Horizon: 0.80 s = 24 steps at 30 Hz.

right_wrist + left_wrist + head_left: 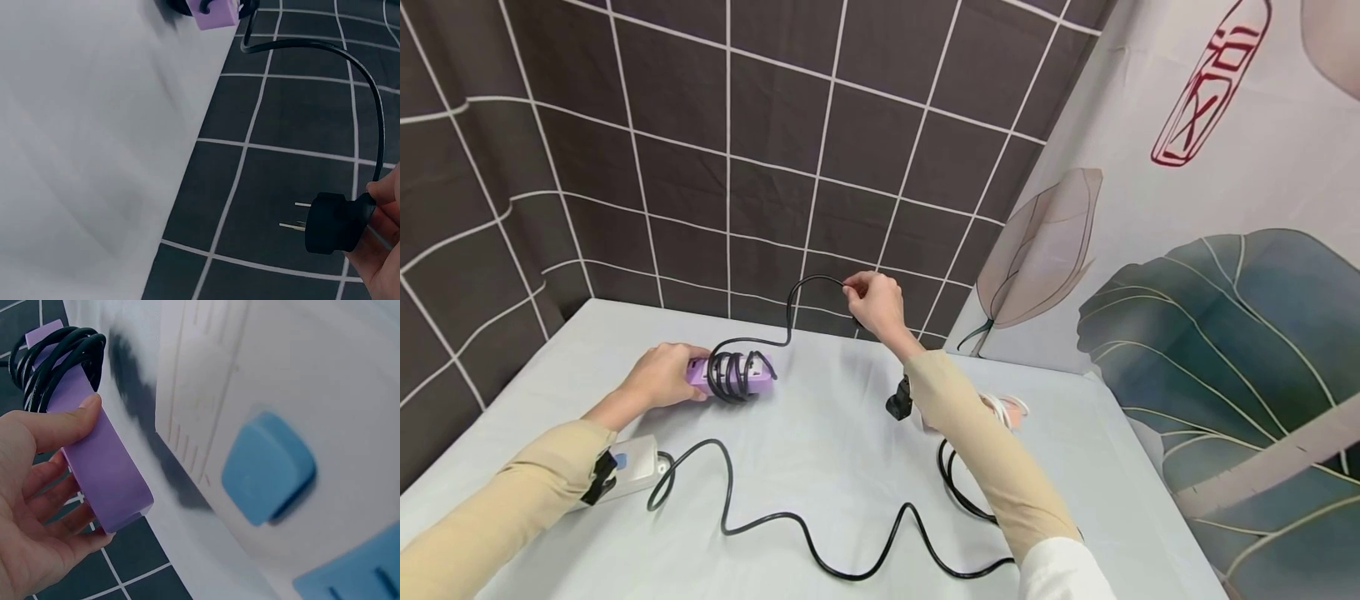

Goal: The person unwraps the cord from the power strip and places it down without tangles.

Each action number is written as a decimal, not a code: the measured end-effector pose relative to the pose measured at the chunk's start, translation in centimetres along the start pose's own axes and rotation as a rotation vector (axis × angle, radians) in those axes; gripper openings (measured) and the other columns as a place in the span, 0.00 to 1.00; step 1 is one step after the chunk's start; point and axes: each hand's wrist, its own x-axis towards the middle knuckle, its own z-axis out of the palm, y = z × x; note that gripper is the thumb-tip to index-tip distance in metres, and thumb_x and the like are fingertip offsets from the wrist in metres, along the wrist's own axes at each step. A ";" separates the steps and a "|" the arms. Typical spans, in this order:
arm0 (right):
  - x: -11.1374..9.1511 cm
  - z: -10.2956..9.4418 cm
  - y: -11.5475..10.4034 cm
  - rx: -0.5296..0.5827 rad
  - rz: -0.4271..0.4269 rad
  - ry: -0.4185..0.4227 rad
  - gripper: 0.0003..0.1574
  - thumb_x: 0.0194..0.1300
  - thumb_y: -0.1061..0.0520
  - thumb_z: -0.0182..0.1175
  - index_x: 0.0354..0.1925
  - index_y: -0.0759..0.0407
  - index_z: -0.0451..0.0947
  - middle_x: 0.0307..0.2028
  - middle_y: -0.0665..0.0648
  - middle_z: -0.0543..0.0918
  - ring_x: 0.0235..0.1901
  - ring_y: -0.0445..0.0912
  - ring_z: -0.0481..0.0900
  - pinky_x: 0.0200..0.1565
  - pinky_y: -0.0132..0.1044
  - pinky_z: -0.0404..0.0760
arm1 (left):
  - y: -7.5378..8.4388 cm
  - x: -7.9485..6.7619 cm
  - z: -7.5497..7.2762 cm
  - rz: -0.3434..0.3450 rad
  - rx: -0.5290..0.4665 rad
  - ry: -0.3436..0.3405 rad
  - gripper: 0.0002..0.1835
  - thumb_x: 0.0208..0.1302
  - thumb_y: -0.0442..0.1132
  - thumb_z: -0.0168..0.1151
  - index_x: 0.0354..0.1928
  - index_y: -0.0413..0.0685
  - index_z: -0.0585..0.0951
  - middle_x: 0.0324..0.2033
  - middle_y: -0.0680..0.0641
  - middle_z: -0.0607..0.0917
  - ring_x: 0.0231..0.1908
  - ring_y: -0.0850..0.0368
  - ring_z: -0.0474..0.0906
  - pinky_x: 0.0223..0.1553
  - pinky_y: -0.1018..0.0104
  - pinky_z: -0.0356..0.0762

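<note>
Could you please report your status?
Left hand grips purple power strip, wound with black cord. Right hand pinches cord by plug. White block near left sleeve; no obstruction seen.

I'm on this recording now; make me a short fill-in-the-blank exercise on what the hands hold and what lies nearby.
1. The left hand grips a power strip whose casing is colored ____.
2. The cord is wrapped ____ that held strip in several loops.
3. The right hand holds a plug whose body is colored ____.
4. The white extension block near the left sleeve has a raised square button colored ____.

Missing words: purple; around; black; blue.
</note>
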 end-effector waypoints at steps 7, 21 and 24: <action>-0.6 -0.7 -0.7 0.030 -0.048 0.022 0.08 0.64 0.58 0.60 0.37 0.56 0.86 0.29 0.53 0.87 0.26 0.43 0.80 0.29 0.33 0.74 | -0.1 0.2 0.2 -0.003 0.003 -0.009 0.37 0.35 0.39 0.78 0.52 0.30 0.79 0.44 0.29 0.84 0.31 0.47 0.78 0.38 0.46 0.77; -2.4 -3.1 -1.6 0.076 -0.145 0.032 0.07 0.63 0.59 0.61 0.37 0.57 0.86 0.30 0.53 0.87 0.25 0.42 0.80 0.28 0.30 0.75 | -0.2 0.2 0.3 -0.023 -0.008 -0.010 0.36 0.34 0.39 0.79 0.52 0.33 0.80 0.43 0.30 0.84 0.33 0.45 0.79 0.37 0.47 0.77; -2.7 -3.5 -1.6 0.075 -0.175 0.036 0.07 0.63 0.59 0.61 0.36 0.57 0.86 0.30 0.53 0.86 0.24 0.41 0.80 0.27 0.29 0.75 | -0.2 0.3 0.4 -0.022 -0.009 -0.008 0.36 0.35 0.39 0.79 0.52 0.34 0.80 0.44 0.29 0.84 0.35 0.42 0.80 0.39 0.45 0.77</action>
